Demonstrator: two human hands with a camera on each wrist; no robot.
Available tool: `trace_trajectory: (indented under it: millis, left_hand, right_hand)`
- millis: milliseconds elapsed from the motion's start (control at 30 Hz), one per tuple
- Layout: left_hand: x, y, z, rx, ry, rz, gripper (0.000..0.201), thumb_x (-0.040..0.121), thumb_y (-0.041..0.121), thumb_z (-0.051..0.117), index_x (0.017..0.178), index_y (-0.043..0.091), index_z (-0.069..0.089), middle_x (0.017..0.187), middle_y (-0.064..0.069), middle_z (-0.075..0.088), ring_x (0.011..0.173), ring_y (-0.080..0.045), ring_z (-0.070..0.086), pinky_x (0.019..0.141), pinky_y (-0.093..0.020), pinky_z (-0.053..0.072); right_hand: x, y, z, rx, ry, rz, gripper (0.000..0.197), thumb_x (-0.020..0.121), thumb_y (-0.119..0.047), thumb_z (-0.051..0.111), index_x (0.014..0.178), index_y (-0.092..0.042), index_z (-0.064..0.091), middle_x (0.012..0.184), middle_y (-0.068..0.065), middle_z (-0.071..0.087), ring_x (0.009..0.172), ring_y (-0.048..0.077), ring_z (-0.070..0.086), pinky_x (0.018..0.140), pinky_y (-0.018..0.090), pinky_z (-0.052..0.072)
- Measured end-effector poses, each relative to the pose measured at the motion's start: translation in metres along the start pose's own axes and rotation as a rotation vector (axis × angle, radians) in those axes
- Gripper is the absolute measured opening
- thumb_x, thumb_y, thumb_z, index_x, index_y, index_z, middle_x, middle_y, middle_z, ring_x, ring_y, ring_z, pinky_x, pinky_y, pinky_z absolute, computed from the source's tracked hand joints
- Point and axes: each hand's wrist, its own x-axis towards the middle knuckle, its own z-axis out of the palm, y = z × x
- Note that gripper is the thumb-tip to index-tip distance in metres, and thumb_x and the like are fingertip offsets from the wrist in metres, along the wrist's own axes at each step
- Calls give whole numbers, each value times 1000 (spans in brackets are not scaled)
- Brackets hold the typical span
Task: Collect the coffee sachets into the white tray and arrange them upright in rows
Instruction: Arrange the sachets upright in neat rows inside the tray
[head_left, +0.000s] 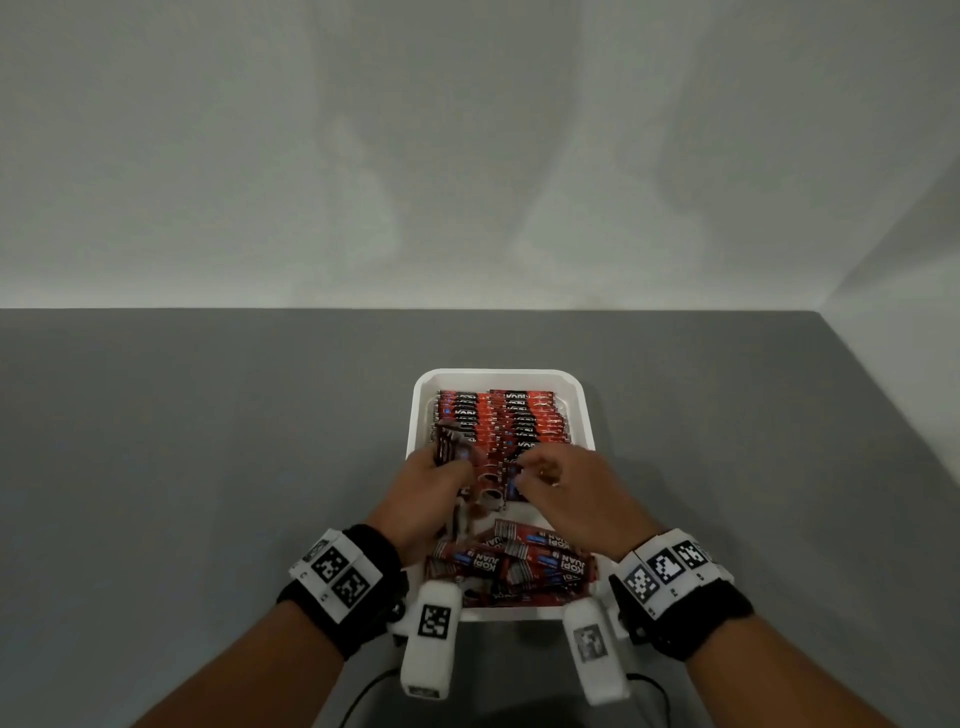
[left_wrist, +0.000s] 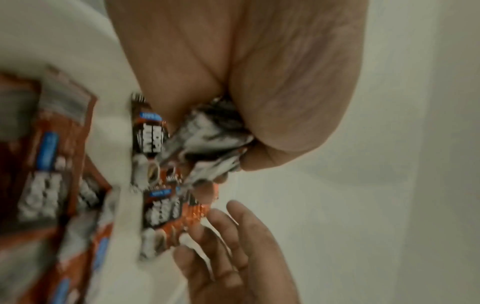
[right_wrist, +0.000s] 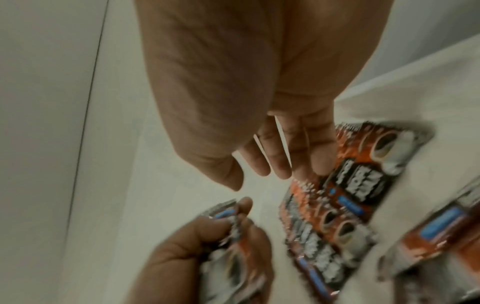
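We see one white tray (head_left: 422, 415) on grey bench (head_left: 208, 441), two upright sachet rows (head_left: 501, 415) at its far end, loose sachets (head_left: 511, 564) near; left hand (head_left: 434, 493) grips several sachets (head_left: 449, 449), right hand (head_left: 563, 493) fingers relaxed, holding nothing

Sachet pile (head_left: 511, 569) crowding tray's (head_left: 498, 375) near end

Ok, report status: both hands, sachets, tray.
Left hand grips a bunch of sachets. Right hand open, fingers at the standing rows. Loose pile lies flat at white tray near end.
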Motion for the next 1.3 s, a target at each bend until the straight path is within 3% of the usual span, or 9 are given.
trace_trajectory:
  millis: [100,167,300,433,600,767,867,1133,1300]
  left_hand:
    - [1,4,9,-198,-11,32,27,97,-2,54,119,2,69,113,-25,72,103,-43,71,92,-56,57]
    - [0,5,15,-233,35,75,25,97,0,58,120,1,69,113,-24,73,104,-42,71,90,-53,59]
    - [2,7,16,-244,108,79,21,95,5,65,116,1,70,102,-20,76,89,-38,75,71,-43,63]
    - [8,8,6,-259,137,70,26,94,6,67,116,-8,63,109,-32,70,100,-52,69,87,-70,53]
    - [9,6,7,-95,212,146,8,91,0,70,89,5,63,78,-13,71,60,-19,68,52,-30,54]
    - [13,-2,-3,70,317,130,9,88,3,69,83,9,66,76,-12,68,71,-23,63,65,-41,57]
    - [10,-1,-5,268,248,80,3,89,3,62,89,2,65,69,-3,60,59,-17,54,53,-31,49]
    - [11,-9,-7,786,2,175,7,92,11,58,93,10,65,81,9,67,71,-7,62,56,-10,43]
    - [19,-22,-7,1034,-220,175,14,89,11,61,101,12,69,101,2,72,92,-13,68,82,-28,60]
  right_hand:
    - [-1,-21,-1,330,-32,120,24,88,-33,75,110,-26,70,98,-5,75,86,9,73,75,28,62]
    - [-1,-28,1,413,-33,127,24,84,-25,80,107,-24,70,92,2,77,82,16,75,75,37,64]
    - [2,-27,-4,390,44,111,24,80,-8,82,97,-21,73,84,1,76,79,17,74,76,34,62]
    - [6,-24,-14,296,36,76,22,81,-8,80,92,-27,74,84,-5,75,80,7,71,78,25,58]
    - [19,-27,-19,-7,-25,-25,15,87,-17,78,84,-31,73,77,-12,69,72,1,64,70,13,49]
    - [38,-13,-19,-283,-132,-12,9,90,-12,71,92,-19,76,84,-15,62,82,7,62,77,16,51]
    - [41,-3,-6,-499,-220,22,14,91,-13,63,96,-19,75,103,-3,69,96,19,65,91,34,55]
    - [39,9,6,-673,-193,21,12,87,-4,58,91,-10,68,97,11,68,88,28,66,79,40,60]
    - [18,1,-3,-573,-230,-33,14,92,-7,57,98,-11,70,104,6,65,93,23,64,77,32,53]
